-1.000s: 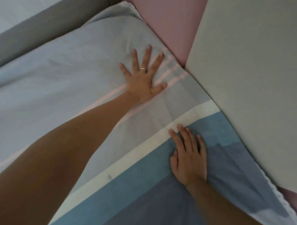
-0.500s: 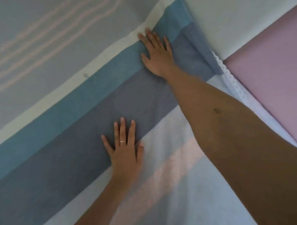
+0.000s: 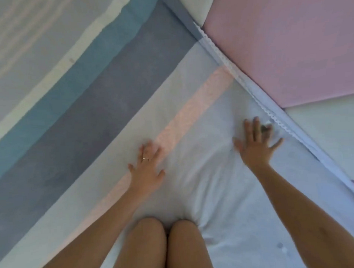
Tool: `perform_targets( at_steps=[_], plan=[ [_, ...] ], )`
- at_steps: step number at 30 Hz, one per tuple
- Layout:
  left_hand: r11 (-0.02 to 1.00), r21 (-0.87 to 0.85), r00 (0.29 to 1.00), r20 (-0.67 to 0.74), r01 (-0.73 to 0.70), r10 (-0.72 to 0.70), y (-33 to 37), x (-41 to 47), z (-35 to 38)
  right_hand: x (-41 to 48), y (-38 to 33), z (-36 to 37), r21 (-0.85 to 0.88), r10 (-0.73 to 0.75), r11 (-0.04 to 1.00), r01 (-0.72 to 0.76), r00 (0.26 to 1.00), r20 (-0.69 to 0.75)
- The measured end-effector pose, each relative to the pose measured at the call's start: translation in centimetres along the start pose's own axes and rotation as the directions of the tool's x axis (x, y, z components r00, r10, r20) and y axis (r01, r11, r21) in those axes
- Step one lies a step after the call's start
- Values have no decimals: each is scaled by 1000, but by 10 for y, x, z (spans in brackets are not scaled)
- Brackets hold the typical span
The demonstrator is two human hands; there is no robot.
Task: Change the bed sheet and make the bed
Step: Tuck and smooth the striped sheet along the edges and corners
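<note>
A striped bed sheet (image 3: 114, 92) in grey, blue, white and pink bands covers the mattress, with a white lace edge (image 3: 257, 99) along its right side. My left hand (image 3: 147, 169), a ring on one finger, lies flat with spread fingers on the pale part of the sheet near the pink band. My right hand (image 3: 254, 145) is also flat and spread on the sheet, close to the lace edge. It is blurred by motion. My knees (image 3: 168, 244) rest on the sheet below both hands, and the cloth wrinkles around them.
Padded wall panels border the bed on the right: a pink one (image 3: 289, 45) and a pale grey-white one (image 3: 329, 140) below it. Another light panel (image 3: 192, 11) shows at the top.
Both hands have slid down the sheet toward my knees, from the blue and grey bands to the pale part. The view has tilted down, bringing my knees into sight.
</note>
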State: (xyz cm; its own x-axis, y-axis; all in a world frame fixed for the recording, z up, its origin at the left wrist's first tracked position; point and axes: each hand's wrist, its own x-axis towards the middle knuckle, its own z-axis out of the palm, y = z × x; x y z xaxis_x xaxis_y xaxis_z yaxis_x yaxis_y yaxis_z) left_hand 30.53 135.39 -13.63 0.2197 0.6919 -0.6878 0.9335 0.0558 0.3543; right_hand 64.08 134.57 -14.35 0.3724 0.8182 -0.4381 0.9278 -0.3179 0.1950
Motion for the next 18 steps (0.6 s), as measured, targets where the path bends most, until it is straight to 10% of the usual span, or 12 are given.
perform_targets(
  at_steps=[2,4,7,12,18],
  plan=[
    [997,8,994,81,-80,79,21,2,-7,-16,29,-25,111,378,910,-400,909,177],
    [990,28,977,166,-140,133,47,4,-13,-46,33,-35,177,355,907,-383,920,168],
    [975,88,950,258,-206,177,83,22,-17,-98,18,-15,118,-49,992,44,998,38],
    [917,276,889,432,-289,151,110,67,-5,-165,21,47,-147,-577,753,642,751,321],
    [912,311,904,410,-266,124,118,74,0,-98,131,25,-215,-125,959,182,959,256]
  ],
)
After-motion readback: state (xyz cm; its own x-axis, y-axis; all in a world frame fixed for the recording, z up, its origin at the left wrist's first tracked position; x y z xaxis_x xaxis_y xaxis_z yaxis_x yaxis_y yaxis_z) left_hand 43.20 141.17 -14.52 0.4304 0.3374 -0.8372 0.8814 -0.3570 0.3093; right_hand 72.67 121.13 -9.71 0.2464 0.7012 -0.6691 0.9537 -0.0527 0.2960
